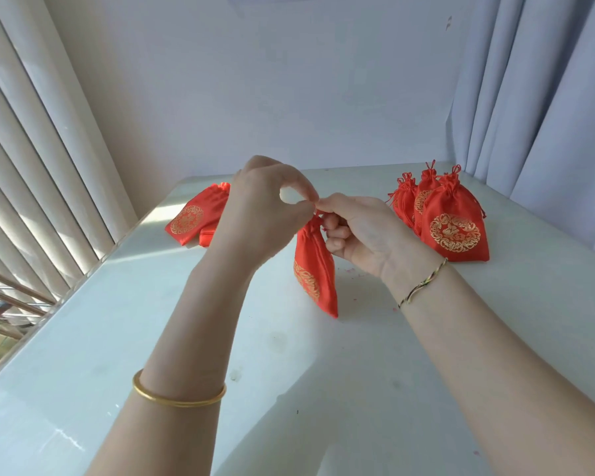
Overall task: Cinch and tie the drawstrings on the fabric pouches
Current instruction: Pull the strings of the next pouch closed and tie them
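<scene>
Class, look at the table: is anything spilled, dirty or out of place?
Small pink flecks lie scattered on the table right of the held pouch, and a dark smudge marks it nearer the camera.

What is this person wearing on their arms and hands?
No sleeves or gloves show. The left hand has a plain gold bangle on its forearm; the right hand has a thin braided cord bracelet, dark with green and yellow, at the wrist.
</scene>
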`<state>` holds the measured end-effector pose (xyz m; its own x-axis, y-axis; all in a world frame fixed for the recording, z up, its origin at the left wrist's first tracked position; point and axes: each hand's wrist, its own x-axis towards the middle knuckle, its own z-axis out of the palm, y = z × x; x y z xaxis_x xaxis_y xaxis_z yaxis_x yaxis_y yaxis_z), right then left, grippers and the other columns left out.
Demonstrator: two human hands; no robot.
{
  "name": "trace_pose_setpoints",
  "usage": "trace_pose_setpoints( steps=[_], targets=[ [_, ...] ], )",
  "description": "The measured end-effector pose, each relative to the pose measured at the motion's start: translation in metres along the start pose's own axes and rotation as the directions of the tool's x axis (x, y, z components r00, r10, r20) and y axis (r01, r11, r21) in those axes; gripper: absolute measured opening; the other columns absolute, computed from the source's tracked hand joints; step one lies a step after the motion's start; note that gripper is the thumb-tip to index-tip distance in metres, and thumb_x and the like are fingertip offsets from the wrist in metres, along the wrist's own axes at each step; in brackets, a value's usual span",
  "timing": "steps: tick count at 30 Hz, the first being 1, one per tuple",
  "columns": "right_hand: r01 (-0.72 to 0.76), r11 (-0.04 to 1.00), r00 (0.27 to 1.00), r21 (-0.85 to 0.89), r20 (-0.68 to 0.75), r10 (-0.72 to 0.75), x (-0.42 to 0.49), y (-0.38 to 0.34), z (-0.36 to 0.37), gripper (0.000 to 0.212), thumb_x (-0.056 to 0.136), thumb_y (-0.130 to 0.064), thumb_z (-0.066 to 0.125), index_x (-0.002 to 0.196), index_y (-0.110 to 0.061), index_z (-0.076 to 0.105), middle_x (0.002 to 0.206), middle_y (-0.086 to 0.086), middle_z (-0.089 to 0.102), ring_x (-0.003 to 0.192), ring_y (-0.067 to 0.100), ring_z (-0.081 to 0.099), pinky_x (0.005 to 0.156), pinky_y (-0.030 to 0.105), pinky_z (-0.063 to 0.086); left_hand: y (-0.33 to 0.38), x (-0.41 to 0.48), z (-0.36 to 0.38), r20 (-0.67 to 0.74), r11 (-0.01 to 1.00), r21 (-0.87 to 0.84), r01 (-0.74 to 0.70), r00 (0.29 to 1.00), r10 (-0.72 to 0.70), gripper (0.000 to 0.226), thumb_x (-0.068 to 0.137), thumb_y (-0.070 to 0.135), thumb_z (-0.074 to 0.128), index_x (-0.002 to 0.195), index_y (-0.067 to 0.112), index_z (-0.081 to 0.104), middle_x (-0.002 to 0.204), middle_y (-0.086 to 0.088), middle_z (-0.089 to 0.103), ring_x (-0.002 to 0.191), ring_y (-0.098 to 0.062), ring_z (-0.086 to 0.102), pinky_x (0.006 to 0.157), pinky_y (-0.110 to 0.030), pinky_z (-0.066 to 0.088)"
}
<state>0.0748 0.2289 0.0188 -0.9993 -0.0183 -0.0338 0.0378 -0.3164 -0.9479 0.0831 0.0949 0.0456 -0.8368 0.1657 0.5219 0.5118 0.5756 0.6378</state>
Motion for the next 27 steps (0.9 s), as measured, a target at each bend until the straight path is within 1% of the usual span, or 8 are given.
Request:
trace_pose_setpoints(
  steps=[3, 6, 9, 16, 20, 22, 24, 27],
  targets=[
    [-0.019, 1.0, 1.0, -0.004, -0.02, 0.019, -0.002, -0.002, 0.0, 0.024, 0.084, -0.005, 0.059, 0.061, -0.009, 0.053, 0.055, 0.003, 0.037, 0.043, 0.01, 0.027, 0.041, 0.021, 0.027, -0.003, 0.0, 0.002, -0.014, 0.998, 0.057, -0.016, 1.0, 0.017, 0.014, 0.076, 0.022, 0.069, 0.073, 0.036, 0.064, 0.098, 0.014, 0.045, 0.103, -0.018, 0.053, 0.085, -0.039, 0.049],
    [-0.043, 0.999, 0.999, -0.01, -0.013, 0.042, -0.002, -0.002, 0.001, 0.019, 0.084, -0.007, 0.059, 0.065, -0.007, 0.056, 0.054, 0.003, 0.039, 0.04, 0.009, 0.031, 0.04, 0.021, 0.032, -0.005, 0.0, 0.003, -0.016, 0.991, 0.134, -0.024, 1.0, 0.026, 0.013, 0.076, 0.02, 0.069, 0.077, 0.033, 0.065, 0.105, 0.007, 0.047, 0.108, -0.018, 0.05, 0.088, -0.028, 0.041],
    [-0.059, 0.998, 0.998, 0.004, 0.0, 0.059, -0.002, -0.002, 0.0, 0.02, 0.084, -0.007, 0.06, 0.064, -0.008, 0.056, 0.053, 0.002, 0.041, 0.04, 0.009, 0.033, 0.041, 0.02, 0.033, -0.006, 0.0, 0.003, -0.006, 0.986, 0.163, -0.022, 1.0, 0.023, 0.014, 0.077, 0.019, 0.069, 0.078, 0.032, 0.065, 0.107, 0.006, 0.046, 0.109, -0.018, 0.049, 0.086, -0.024, 0.036],
    [-0.031, 0.998, 0.999, -0.057, 0.026, 0.033, 0.0, -0.001, -0.002, 0.018, 0.082, -0.007, 0.061, 0.064, -0.009, 0.057, 0.054, 0.002, 0.041, 0.042, 0.01, 0.033, 0.043, 0.022, 0.033, -0.011, 0.002, 0.003, 0.039, 0.984, 0.178, -0.016, 0.999, 0.009, 0.012, 0.079, 0.025, 0.069, 0.077, 0.035, 0.063, 0.104, 0.005, 0.048, 0.105, -0.02, 0.051, 0.088, -0.033, 0.044],
    [0.003, 0.998, 0.999, -0.065, 0.049, 0.0, 0.002, -0.004, -0.007, 0.02, 0.08, -0.005, 0.064, 0.061, -0.01, 0.063, 0.056, 0.003, 0.037, 0.044, 0.01, 0.029, 0.042, 0.021, 0.031, -0.015, 0.004, 0.006, 0.061, 0.983, 0.179, -0.034, 0.998, 0.024, 0.007, 0.082, 0.02, 0.065, 0.078, 0.023, 0.061, 0.092, 0.001, 0.055, 0.086, -0.014, 0.054, 0.072, -0.025, 0.041],
    [0.033, 0.996, 0.999, -0.079, 0.041, -0.03, 0.002, -0.007, -0.011, 0.009, 0.082, -0.001, 0.062, 0.076, -0.006, 0.064, 0.056, 0.001, 0.036, 0.042, 0.008, 0.028, 0.041, 0.019, 0.03, -0.019, 0.005, 0.007, 0.062, 0.995, 0.092, 0.044, 0.997, -0.05, 0.01, 0.082, 0.013, 0.06, 0.074, 0.018, 0.057, 0.079, 0.0, 0.057, 0.072, -0.015, 0.053, 0.065, -0.028, 0.04],
    [0.056, 0.996, 0.998, -0.067, -0.005, -0.056, 0.004, -0.009, -0.017, 0.018, 0.083, 0.007, 0.051, 0.085, -0.007, 0.063, 0.055, 0.001, 0.034, 0.039, 0.006, 0.026, 0.04, 0.017, 0.028, -0.021, 0.005, 0.009, 0.054, 0.988, -0.034, 0.15, 0.987, -0.148, 0.008, 0.08, 0.008, 0.053, 0.072, 0.009, 0.053, 0.067, -0.001, 0.052, 0.062, -0.018, 0.046, 0.06, -0.033, 0.038],
    [0.097, 0.991, 0.993, -0.095, -0.051, -0.102, 0.007, -0.007, -0.021, 0.028, 0.082, 0.014, 0.045, 0.086, -0.008, 0.063, 0.053, 0.0, 0.034, 0.036, 0.004, 0.028, 0.039, 0.016, 0.026, -0.022, 0.003, 0.014, 0.036, 0.982, -0.044, 0.185, 0.982, -0.183, 0.011, 0.081, 0.007, 0.046, 0.07, 0.005, 0.044, 0.062, -0.003, 0.038, 0.054, -0.016, 0.03, 0.052, -0.029, 0.025]
  ],
)
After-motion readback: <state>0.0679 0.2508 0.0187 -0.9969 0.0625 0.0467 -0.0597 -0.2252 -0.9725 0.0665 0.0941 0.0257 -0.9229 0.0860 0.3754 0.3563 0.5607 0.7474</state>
